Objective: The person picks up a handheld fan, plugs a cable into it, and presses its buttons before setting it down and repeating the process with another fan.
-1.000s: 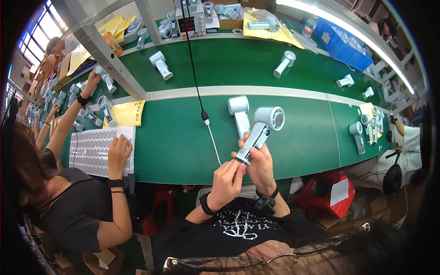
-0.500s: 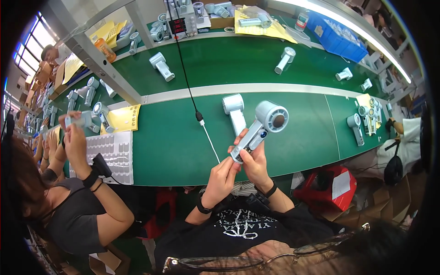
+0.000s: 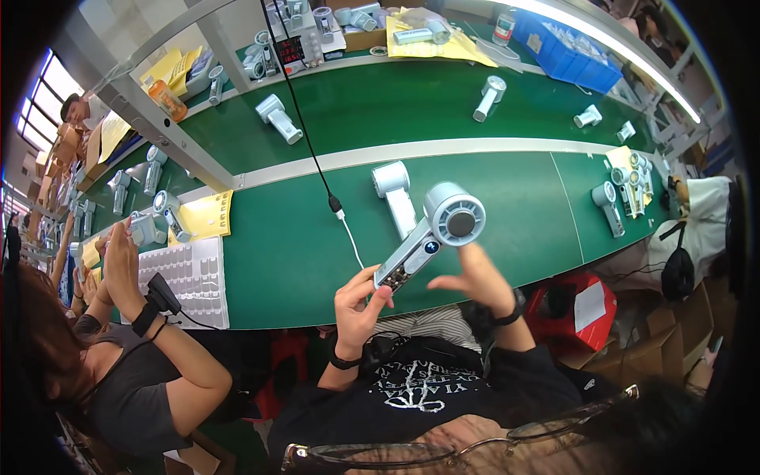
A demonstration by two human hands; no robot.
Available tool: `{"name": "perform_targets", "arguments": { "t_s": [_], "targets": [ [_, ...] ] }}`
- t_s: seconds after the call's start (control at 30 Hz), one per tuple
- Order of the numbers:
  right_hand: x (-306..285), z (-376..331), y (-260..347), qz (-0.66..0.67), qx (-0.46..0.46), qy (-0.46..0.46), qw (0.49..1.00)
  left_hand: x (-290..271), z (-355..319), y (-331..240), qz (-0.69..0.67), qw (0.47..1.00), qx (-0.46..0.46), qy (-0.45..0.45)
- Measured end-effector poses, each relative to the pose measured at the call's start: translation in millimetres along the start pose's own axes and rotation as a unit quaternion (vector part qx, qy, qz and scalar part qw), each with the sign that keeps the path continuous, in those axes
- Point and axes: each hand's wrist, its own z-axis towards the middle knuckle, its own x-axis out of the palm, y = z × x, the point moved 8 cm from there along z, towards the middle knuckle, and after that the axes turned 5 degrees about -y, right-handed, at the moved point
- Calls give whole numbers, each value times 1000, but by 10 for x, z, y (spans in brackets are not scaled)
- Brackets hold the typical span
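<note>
1. Over the green bench (image 3: 507, 229), near its front edge: you hold the fan (image 3: 413, 255) up at a slant, round head up and to the right, handle running down to the left.
2. Your left hand (image 3: 358, 313) has it, thumb and fingers clamped on the handle's lower end.
3. Your right hand (image 3: 481, 281), blurred, is just below the fan's head. Thumb spread well apart from the fingers, which point up toward the head; cannot tell whether they touch it.
4. On the handle, near the head: small round blue display (image 3: 431, 248). Lower down, an opening with inner parts showing.
5. Second fan (image 3: 396, 199) on the bench just beyond yours, its lower end partly hidden.
6. Black cord (image 3: 302, 131) hangs from above, joined to a white lead (image 3: 351, 241) running down toward your left hand. Lead's lower end is hidden; cannot tell if it is plugged in.
7. To your left: white tray (image 3: 188, 273), yellow sheet (image 3: 210, 215) beyond it. A co-worker (image 3: 170, 388) has a hand raised by the tray.
8. To your right: lone fan (image 3: 608, 210) beside a cluster of fans (image 3: 634, 187).
9. Beyond the metal rail (image 3: 475, 148): more fans (image 3: 279, 119), well apart, and a blue bin (image 3: 546, 49).
</note>
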Motion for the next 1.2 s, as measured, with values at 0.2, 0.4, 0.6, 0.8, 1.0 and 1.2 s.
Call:
{"name": "perform_targets", "arguments": {
  "t_s": [0.2, 0.4, 0.6, 0.8, 1.0, 1.2],
  "targets": [
    [-535, 365, 332, 57, -169, -62, 982, -13, -68, 122, -13, 997, -23, 78],
    [-532, 362, 439, 69, -304, -94, 946, 132, -62, -89, 16, 994, -42, 101],
    [-536, 250, 509, 59, -297, -145, 942, 31, -35, -136, 46, 996, 34, 73],
    [-1804, -217, 489, 581, -232, -291, 723, -493, -30, -283, 95, 989, 91, -72],
    [-1962, -187, 1219, 543, -300, -126, 774, -396, -86, -262, 306, 936, 163, -67],
    [-2277, -467, 1114, 475, -373, -282, 745, -363, -33, -215, 279, 947, 148, -60]
  ]
}}
